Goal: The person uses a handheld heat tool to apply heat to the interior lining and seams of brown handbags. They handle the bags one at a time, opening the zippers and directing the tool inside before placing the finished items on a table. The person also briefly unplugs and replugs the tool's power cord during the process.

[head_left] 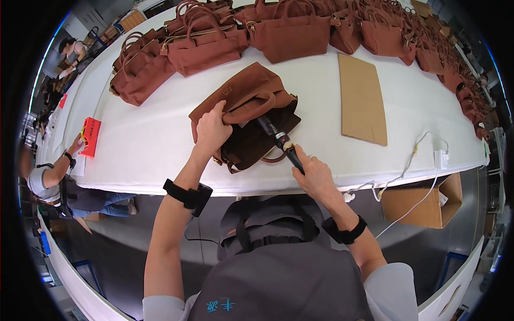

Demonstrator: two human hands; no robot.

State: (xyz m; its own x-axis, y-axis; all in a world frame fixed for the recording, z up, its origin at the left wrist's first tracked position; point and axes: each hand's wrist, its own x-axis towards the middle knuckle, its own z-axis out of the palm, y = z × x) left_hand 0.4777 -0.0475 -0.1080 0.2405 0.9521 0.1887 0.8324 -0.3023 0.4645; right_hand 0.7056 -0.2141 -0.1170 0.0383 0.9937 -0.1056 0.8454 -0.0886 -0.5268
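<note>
A reddish-brown handbag [243, 88] lies tipped on the white table in front of me, its dark inside opened toward me. My left hand [213, 128] grips the bag's upper rim beside a handle, with the index finger extended along the outer face. In my right hand [317, 175] is a black stick-shaped tool [282, 140] with a pale yellowish part near the grip. The tool slants up and left, its front end reaching into the bag's opening. What its tip touches, I cannot tell.
Finished-looking brown handbags [289, 35] line the table's far side, stretching to the right. A flat cardboard sheet [363, 101] lies to the right of my bag. A cord runs to a white power strip [441, 159]. At left, another person's hand is by a red box [91, 137].
</note>
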